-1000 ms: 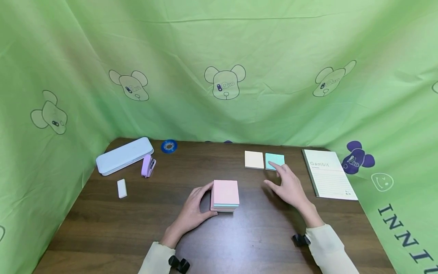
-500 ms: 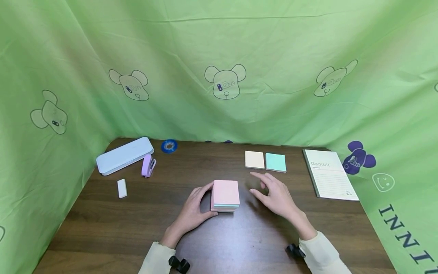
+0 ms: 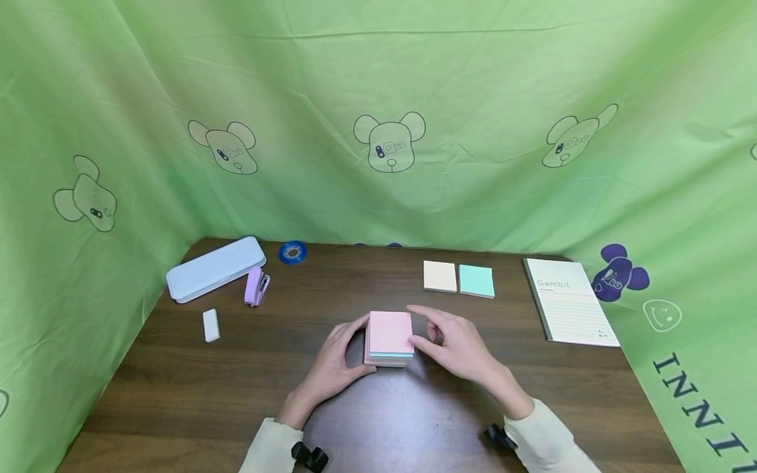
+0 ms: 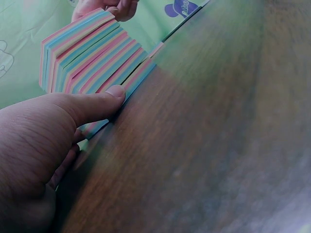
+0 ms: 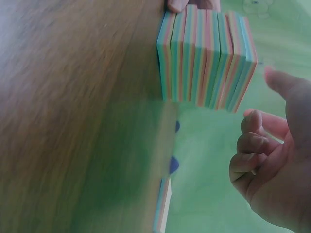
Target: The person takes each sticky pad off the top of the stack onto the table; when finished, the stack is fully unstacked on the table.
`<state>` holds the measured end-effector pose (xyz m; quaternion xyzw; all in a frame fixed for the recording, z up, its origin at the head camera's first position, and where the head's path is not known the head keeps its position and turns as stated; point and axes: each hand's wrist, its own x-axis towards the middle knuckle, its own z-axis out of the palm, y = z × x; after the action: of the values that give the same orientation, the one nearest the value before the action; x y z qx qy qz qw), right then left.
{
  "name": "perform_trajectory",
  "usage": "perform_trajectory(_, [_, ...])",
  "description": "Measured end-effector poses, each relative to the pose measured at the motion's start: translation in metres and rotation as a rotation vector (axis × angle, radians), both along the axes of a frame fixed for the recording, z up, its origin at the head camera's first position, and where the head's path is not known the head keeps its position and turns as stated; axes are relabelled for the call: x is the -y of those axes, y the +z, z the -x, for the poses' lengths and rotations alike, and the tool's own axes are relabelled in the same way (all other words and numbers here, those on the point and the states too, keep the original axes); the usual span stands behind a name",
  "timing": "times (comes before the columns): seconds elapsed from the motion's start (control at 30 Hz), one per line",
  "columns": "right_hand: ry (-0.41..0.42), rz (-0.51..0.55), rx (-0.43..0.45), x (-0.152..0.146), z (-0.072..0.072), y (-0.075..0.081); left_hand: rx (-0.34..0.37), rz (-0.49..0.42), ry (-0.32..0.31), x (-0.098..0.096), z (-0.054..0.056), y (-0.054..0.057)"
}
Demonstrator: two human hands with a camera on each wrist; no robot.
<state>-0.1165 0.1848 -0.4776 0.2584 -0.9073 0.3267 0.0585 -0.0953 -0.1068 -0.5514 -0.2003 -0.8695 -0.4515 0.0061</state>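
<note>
A tall stack of sticky note pads (image 3: 391, 332), pink on top with striped pastel sides, stands on the table. My left hand (image 3: 331, 362) grips its left side low down, the thumb on the near face; the fingers on the far side are mostly hidden. In the left wrist view the left thumb (image 4: 99, 104) presses the bottom layers. My right hand (image 3: 458, 345) hovers at the stack's upper right edge, index finger stretched and other fingers bent. The right wrist view shows a gap between this hand (image 5: 277, 160) and the stack, with nothing held.
Behind lie a cream sticky note pad (image 3: 439, 276) and a turquoise one (image 3: 476, 280), side by side. A notepad (image 3: 570, 302) lies at right. At left are a pale blue case (image 3: 215, 269), purple stapler (image 3: 257, 286), white eraser (image 3: 210, 326) and blue tape roll (image 3: 292, 252). Green cloth (image 3: 390, 210) surrounds the table.
My right hand has left the turquoise pad and come left and nearer, to the stack's right side. The left hand and the stack have stayed in place.
</note>
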Motion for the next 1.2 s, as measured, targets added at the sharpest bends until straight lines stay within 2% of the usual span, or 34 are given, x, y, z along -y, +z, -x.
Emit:
perform_trajectory(0.33, [0.024, -0.098, 0.096, 0.02, 0.0, 0.008, 0.015, -0.003, 0.001, 0.001, 0.001, 0.0])
perform_trajectory(0.53, [0.032, -0.146, 0.082, 0.025, 0.002, 0.008, 0.006, -0.001, -0.002, 0.001, 0.001, 0.001])
perform_trajectory(0.77, [0.057, -0.12, 0.071, 0.025, 0.005, 0.008, -0.005, -0.005, -0.01, 0.001, 0.002, 0.001])
perform_trajectory(0.93, [0.067, -0.078, 0.096, 0.023, 0.005, 0.007, -0.001, -0.001, -0.012, 0.001, 0.003, 0.002])
perform_trajectory(1.2, [0.006, -0.003, 0.119, 0.007, 0.004, 0.008, 0.024, -0.004, 0.0, 0.0, 0.001, 0.002])
